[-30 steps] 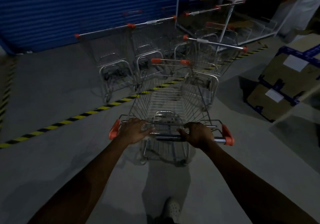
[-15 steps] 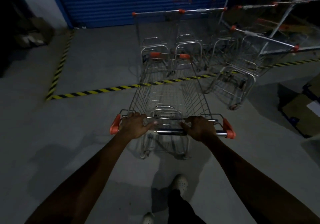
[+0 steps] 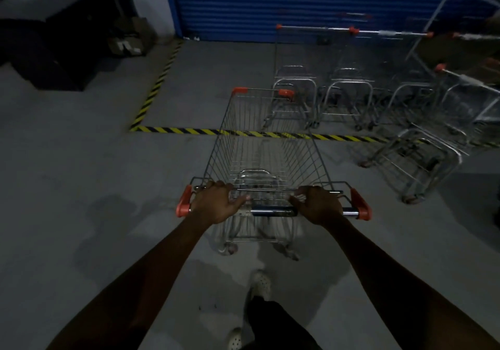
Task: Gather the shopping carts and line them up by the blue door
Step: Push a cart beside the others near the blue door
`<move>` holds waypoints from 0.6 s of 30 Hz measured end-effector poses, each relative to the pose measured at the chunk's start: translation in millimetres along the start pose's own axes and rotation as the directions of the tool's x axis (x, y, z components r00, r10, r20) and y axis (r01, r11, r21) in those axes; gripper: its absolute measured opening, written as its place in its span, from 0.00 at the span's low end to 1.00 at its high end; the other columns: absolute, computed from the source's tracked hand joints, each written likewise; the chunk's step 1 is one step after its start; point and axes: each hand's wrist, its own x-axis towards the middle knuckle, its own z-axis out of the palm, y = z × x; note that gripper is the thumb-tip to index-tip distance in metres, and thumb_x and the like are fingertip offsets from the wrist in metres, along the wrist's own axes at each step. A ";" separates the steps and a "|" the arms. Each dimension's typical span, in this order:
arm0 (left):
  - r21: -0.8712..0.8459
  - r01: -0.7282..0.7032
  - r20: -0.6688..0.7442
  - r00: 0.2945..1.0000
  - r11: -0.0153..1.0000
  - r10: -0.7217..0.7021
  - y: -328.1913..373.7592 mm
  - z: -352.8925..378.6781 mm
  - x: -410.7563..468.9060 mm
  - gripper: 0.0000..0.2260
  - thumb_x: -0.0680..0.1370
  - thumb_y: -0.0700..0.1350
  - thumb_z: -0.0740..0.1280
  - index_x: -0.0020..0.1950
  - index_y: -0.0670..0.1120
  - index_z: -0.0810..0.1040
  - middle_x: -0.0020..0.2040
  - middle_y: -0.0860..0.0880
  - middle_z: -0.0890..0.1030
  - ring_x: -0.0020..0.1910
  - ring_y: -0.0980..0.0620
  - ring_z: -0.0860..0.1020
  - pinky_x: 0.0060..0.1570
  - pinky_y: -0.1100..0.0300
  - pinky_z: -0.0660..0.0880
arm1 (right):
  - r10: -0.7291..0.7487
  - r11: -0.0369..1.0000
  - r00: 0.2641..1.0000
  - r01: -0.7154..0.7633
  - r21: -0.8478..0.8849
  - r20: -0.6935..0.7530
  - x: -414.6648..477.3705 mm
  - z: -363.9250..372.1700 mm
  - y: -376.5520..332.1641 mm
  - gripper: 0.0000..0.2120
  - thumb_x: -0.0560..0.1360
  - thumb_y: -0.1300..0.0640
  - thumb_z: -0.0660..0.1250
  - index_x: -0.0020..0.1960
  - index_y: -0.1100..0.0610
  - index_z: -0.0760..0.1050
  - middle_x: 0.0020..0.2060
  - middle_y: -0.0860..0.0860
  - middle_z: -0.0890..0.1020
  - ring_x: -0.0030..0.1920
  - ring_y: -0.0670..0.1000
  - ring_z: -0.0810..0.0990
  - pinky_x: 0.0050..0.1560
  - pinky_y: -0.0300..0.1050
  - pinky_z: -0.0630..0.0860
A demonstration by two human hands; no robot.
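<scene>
Head view: dim room, grey concrete floor (image 3: 81, 173). Fingers of left hand (image 3: 216, 200) and right hand (image 3: 318, 204) wrapped round cart (image 3: 257, 160) handle, lower centre. Cart front over yellow-black tape (image 3: 189, 131). Parked carts (image 3: 349, 92) upper right, by blue door (image 3: 297, 3).

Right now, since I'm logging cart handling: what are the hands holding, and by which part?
The left hand and the right hand both grip the silver wire shopping cart by its metal push handle, one toward each end.
</scene>
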 end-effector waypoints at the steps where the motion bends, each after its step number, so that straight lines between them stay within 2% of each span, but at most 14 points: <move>1: -0.007 0.007 0.001 1.000 1.000 -0.007 -5.5 -1.1 2.1 0.34 0.76 0.74 0.53 0.72 0.54 0.74 0.70 0.45 0.76 0.70 0.42 0.70 0.67 0.46 0.65 | -0.006 1.000 1.000 0.006 -0.002 0.000 5.9 1.6 -4.1 0.28 0.75 0.28 0.57 0.61 0.46 0.78 0.60 0.51 0.82 0.60 0.54 0.79 0.58 0.51 0.76; 3: -0.013 0.017 0.006 1.000 1.000 -0.017 -16.8 -4.6 8.3 0.37 0.75 0.76 0.50 0.72 0.54 0.73 0.70 0.46 0.75 0.70 0.42 0.70 0.67 0.46 0.65 | -0.016 1.000 1.000 0.016 0.013 0.003 18.0 4.0 -13.6 0.28 0.73 0.27 0.56 0.57 0.45 0.79 0.56 0.49 0.83 0.57 0.53 0.80 0.56 0.50 0.77; 5: -0.011 0.032 0.003 0.999 0.999 -0.032 -28.4 -8.4 17.8 0.40 0.73 0.77 0.46 0.72 0.54 0.74 0.70 0.46 0.76 0.70 0.43 0.70 0.67 0.45 0.66 | -0.038 0.999 0.999 0.038 0.036 0.001 33.2 6.6 -21.7 0.33 0.70 0.24 0.51 0.53 0.46 0.80 0.51 0.47 0.84 0.53 0.52 0.81 0.53 0.50 0.77; 8: -0.028 0.040 -0.018 0.999 0.999 -0.041 -44.0 -13.3 38.5 0.46 0.68 0.80 0.41 0.70 0.53 0.75 0.69 0.47 0.76 0.69 0.43 0.72 0.66 0.45 0.67 | -0.063 0.997 0.998 0.064 0.053 -0.026 59.9 12.3 -27.2 0.39 0.67 0.20 0.46 0.53 0.47 0.81 0.49 0.46 0.84 0.51 0.51 0.82 0.52 0.51 0.79; 10: -0.029 0.037 -0.027 0.999 0.999 -0.038 -52.7 -16.3 56.4 0.47 0.68 0.80 0.41 0.70 0.53 0.75 0.68 0.47 0.77 0.68 0.43 0.72 0.65 0.45 0.68 | -0.071 0.996 0.997 0.072 0.048 -0.016 83.1 14.8 -28.4 0.43 0.65 0.17 0.42 0.52 0.47 0.80 0.48 0.46 0.84 0.51 0.51 0.82 0.51 0.51 0.79; 12: -0.027 0.040 -0.027 0.999 0.999 -0.041 -60.4 -19.9 77.8 0.46 0.68 0.79 0.41 0.71 0.52 0.75 0.68 0.47 0.77 0.68 0.43 0.72 0.65 0.45 0.68 | -0.064 0.997 0.998 0.064 0.038 -0.012 106.2 12.4 -32.9 0.41 0.66 0.18 0.44 0.52 0.46 0.80 0.48 0.46 0.83 0.51 0.51 0.82 0.50 0.50 0.79; 16: -0.019 0.041 -0.036 0.998 0.999 -0.042 -74.1 -28.3 132.0 0.40 0.73 0.77 0.46 0.71 0.53 0.74 0.69 0.47 0.76 0.68 0.43 0.72 0.65 0.46 0.68 | -0.071 0.997 0.997 0.072 0.011 -0.028 155.8 -2.5 -44.4 0.25 0.74 0.29 0.58 0.54 0.47 0.80 0.51 0.49 0.84 0.54 0.53 0.81 0.51 0.48 0.76; 18: -0.026 0.047 -0.032 0.998 0.999 -0.048 -80.7 -35.2 162.4 0.40 0.73 0.76 0.46 0.71 0.53 0.74 0.70 0.47 0.76 0.69 0.43 0.71 0.65 0.45 0.67 | -0.079 0.997 0.996 0.079 -0.006 -0.031 187.4 -7.2 -46.9 0.23 0.76 0.32 0.60 0.57 0.47 0.79 0.54 0.50 0.83 0.57 0.53 0.80 0.54 0.48 0.75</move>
